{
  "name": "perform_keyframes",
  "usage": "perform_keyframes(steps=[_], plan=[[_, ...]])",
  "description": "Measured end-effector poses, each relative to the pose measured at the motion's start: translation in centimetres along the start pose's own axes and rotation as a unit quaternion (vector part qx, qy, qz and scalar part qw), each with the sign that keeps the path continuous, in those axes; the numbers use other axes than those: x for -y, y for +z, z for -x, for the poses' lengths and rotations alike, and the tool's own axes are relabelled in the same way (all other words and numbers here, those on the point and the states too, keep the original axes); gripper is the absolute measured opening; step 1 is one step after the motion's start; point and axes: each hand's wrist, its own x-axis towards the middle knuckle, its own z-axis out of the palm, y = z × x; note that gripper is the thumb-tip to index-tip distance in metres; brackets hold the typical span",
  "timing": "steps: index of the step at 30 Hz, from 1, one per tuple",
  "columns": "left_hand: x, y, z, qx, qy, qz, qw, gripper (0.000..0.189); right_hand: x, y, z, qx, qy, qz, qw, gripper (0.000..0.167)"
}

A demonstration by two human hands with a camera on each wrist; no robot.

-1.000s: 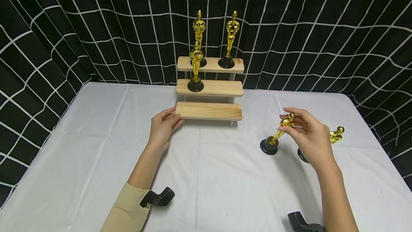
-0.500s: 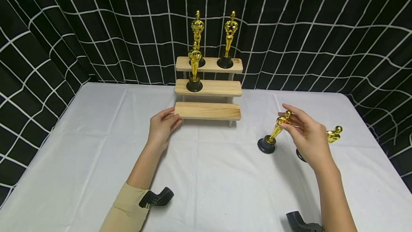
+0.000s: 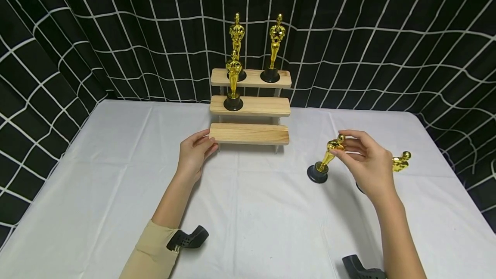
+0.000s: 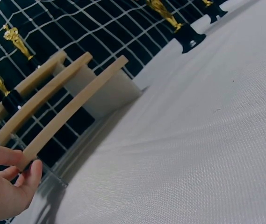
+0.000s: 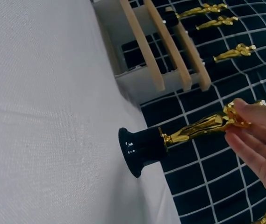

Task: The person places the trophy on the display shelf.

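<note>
A three-step wooden display stand stands at the back of the table. My left hand pinches the left end of its lowest board between thumb and fingers. To the right, my right hand grips a golden trophy statuette by its upper body. That statuette leans, its black base toward the stand side; the right wrist view shows the base just off the cloth or barely apart from it. Two statuettes stand on the top board, left and right. A third stands on the middle board's left.
Another golden statuette stands behind my right hand, partly hidden by it. A white cloth covers the table. Black fabric with a white grid hangs behind and at the sides.
My right hand has moved slightly left with the statuette in its grip. My left hand has kept its hold on the stand's lowest board.
</note>
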Motion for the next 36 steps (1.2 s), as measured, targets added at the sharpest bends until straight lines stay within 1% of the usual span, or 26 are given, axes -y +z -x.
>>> perform_keyframes(steps=[7,14,27,36], plan=[[0.1,-0.1,-0.1,0.002,0.001,0.004,1.0000,0.044,0.1,0.1,0.0,-0.017,-0.006,-0.009,0.9998,0.045],[0.1,0.0,-0.1,0.001,0.001,-0.004,1.0000,0.043,0.6,0.1,0.1,-0.017,0.004,0.009,0.9998,0.047],[0.0,0.0,-0.1,0.000,-0.007,0.004,1.0000,0.044,1.3,0.0,0.0,-0.022,0.007,0.007,0.9997,0.047],[0.1,0.0,-0.2,-0.002,-0.011,0.017,0.9998,0.044,1.8,0.2,-0.2,-0.030,-0.005,-0.013,0.9995,0.046]])
